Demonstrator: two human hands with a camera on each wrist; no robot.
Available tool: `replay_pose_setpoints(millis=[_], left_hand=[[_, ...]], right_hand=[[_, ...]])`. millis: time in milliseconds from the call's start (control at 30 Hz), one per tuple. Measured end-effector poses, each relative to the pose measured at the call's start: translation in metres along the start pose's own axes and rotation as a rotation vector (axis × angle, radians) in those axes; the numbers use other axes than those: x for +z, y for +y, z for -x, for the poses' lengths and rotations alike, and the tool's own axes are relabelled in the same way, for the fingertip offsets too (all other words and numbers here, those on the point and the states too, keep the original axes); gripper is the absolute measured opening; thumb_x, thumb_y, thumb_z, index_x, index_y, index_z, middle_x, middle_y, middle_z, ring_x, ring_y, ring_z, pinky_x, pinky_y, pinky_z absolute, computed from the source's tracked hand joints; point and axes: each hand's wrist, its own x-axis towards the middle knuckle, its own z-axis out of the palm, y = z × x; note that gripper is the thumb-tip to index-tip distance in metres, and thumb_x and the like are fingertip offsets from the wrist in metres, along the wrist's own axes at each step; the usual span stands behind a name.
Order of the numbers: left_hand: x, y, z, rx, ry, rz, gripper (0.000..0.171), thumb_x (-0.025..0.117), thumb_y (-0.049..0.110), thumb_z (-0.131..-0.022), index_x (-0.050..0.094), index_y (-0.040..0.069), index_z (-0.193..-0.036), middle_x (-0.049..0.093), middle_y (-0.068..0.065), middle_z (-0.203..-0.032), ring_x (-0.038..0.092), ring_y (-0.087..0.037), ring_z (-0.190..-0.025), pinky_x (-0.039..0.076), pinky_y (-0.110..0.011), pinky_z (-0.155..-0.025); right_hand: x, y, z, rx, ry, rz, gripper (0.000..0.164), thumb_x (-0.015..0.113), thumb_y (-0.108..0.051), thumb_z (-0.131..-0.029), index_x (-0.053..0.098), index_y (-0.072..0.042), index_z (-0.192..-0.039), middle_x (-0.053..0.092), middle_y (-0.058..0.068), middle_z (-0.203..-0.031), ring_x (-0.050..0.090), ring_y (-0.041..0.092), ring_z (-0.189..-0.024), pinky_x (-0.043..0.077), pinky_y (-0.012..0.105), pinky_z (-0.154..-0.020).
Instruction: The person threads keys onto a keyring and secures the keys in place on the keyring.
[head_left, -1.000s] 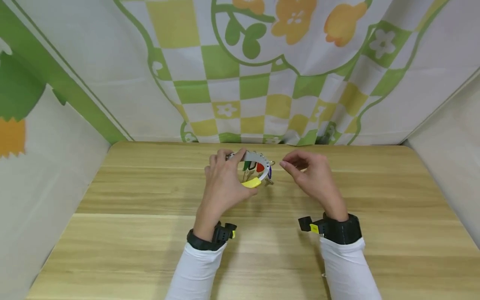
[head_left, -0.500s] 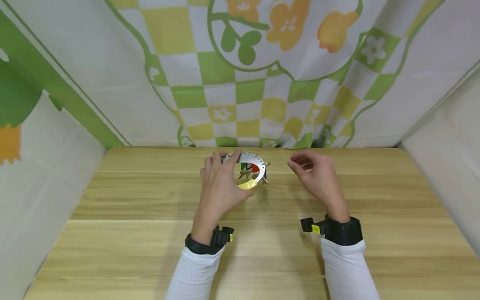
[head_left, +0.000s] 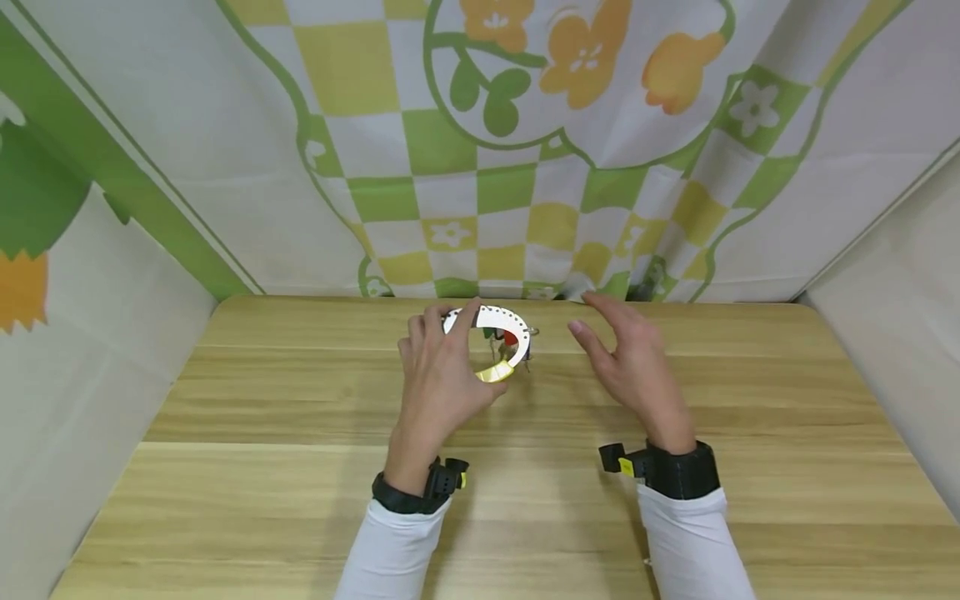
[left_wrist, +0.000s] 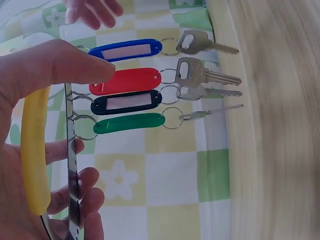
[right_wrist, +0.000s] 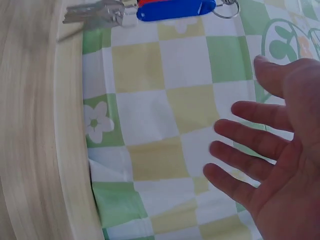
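Note:
My left hand (head_left: 442, 371) grips a large metal key ring (head_left: 504, 318) with a row of small holes and a yellow handle (left_wrist: 35, 155), held up above the table. Blue (left_wrist: 127, 51), red (left_wrist: 137, 79), black (left_wrist: 125, 103) and green (left_wrist: 131, 123) key tags hang from it on small split rings. Each tag carries silver keys, such as the key (left_wrist: 200, 72) below the red one. To the right, my right hand (head_left: 636, 362) is apart from the ring, its fingers spread and holding nothing. The right wrist view shows the blue tag (right_wrist: 175, 10) beyond its fingertips.
A wooden table (head_left: 525, 517) lies under both hands. Behind its far edge hangs a checked, flowered cloth (head_left: 442, 196). Pale wall panels stand at the left (head_left: 135, 333) and right (head_left: 892, 300).
My right hand's thumb and fingers have parted from their closed pose, after the hand drew slightly rightward from the ring. The ring's face has tilted and looks brighter; the left hand keeps its grip.

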Motion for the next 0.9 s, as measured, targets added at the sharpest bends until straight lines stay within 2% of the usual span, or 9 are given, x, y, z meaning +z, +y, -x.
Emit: replay_pose_setpoints(millis=[300, 700, 900], left_hand=[[-0.003, -0.002, 0.001, -0.021, 0.003, -0.001, 0.103, 0.084, 0.045, -0.047, 0.043, 0.018, -0.138, 0.039, -0.014, -0.128, 0.034, -0.034, -0.112, 0.026, -0.049, -0.087], [-0.005, -0.004, -0.001, -0.016, -0.002, -0.005, 0.101, 0.083, 0.046, -0.049, 0.044, 0.017, -0.137, 0.038, -0.015, -0.129, 0.034, -0.035, -0.114, 0.027, -0.05, -0.087], [-0.006, -0.006, -0.001, -0.028, -0.005, -0.026, 0.102, 0.083, 0.047, -0.049, 0.042, 0.018, -0.138, 0.038, -0.016, -0.129, 0.033, -0.035, -0.113, 0.026, -0.051, -0.088]], right_hand=[[0.006, -0.004, 0.0, -0.033, -0.01, -0.007, 0.049, 0.052, -0.037, -0.091, 0.05, -0.008, -0.131, 0.05, 0.015, -0.131, 0.044, 0.03, -0.123, 0.031, 0.041, -0.099], [0.011, -0.011, -0.003, -0.032, -0.03, -0.01, 0.05, 0.052, -0.038, -0.091, 0.049, -0.008, -0.132, 0.049, 0.013, -0.132, 0.043, 0.03, -0.124, 0.032, 0.043, -0.098], [0.014, -0.008, -0.003, -0.058, -0.019, 0.046, 0.059, 0.051, -0.036, -0.092, 0.037, -0.002, -0.139, 0.035, 0.021, -0.142, 0.027, 0.034, -0.134, 0.02, 0.046, -0.104]])
